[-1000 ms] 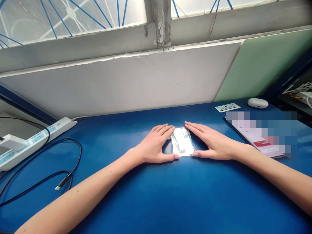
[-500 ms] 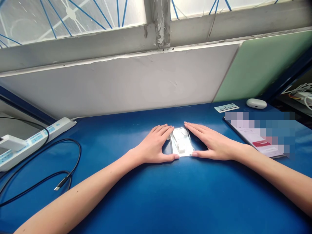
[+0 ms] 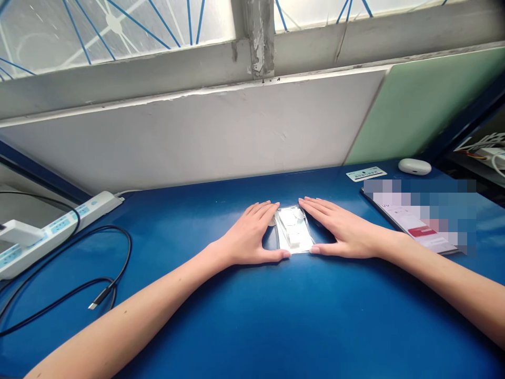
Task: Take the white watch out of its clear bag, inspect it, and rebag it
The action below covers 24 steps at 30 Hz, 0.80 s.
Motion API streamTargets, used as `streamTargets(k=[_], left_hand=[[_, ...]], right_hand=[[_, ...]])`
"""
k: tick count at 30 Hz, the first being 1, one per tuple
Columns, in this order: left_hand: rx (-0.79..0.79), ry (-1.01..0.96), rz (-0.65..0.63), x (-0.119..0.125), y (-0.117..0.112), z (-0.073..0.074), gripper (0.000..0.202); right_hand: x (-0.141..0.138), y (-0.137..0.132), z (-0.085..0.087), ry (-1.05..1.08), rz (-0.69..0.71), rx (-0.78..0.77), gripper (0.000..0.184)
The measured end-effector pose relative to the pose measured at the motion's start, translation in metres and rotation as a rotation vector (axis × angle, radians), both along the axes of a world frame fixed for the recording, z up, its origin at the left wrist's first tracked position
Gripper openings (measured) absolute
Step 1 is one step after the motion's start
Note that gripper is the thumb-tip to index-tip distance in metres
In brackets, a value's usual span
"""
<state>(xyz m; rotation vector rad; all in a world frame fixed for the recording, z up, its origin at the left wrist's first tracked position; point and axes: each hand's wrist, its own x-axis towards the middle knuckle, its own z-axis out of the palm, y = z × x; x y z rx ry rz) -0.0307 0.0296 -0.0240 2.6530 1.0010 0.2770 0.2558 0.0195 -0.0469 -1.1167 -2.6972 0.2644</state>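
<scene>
A small clear plastic packet point(image 3: 293, 229) with white pieces inside lies flat on the blue table point(image 3: 300, 316). My left hand point(image 3: 252, 234) rests along its left edge, thumb apart from the other fingers, with the fingertips at the packet's upper corner and the thumb at the lower one. Mirroring it on the right side is my right hand point(image 3: 337, 229), open too, its thumb tip at the lower right corner. Neither hand is closed around the packet. A pale rounded bit pokes out beside the left fingers; what it is I cannot tell.
On the left are a white power strip point(image 3: 63, 223) with a plugged-in charger point(image 3: 21, 233) and a black cable point(image 3: 128, 247). At the right lie a phone point(image 3: 418, 223) with its screen lit and partly blurred, a white card point(image 3: 366, 173) and a white earbud case point(image 3: 414, 166).
Both hands and the packet stay almost where they were. The left fingertips have shifted very slightly left; the view itself has moved a little.
</scene>
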Motion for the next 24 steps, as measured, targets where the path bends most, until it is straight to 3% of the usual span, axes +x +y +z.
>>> streamTargets(k=[9,15,24], left_hand=[[0.031,-0.032,0.002,0.0005,-0.0004,0.0002,0.1],[0.038,-0.039,-0.01,0.0005,0.0003,0.0003,0.1],[0.026,-0.027,-0.022,0.0,0.0001,0.0005,0.099]], right_hand=[[0.0049,0.0003,0.0043,0.068,-0.085,-0.133,0.1],[0.0014,0.0001,0.0057,0.047,-0.055,-0.086,0.095],[-0.0022,-0.0007,0.0056,0.109,-0.106,-0.081,0.07]])
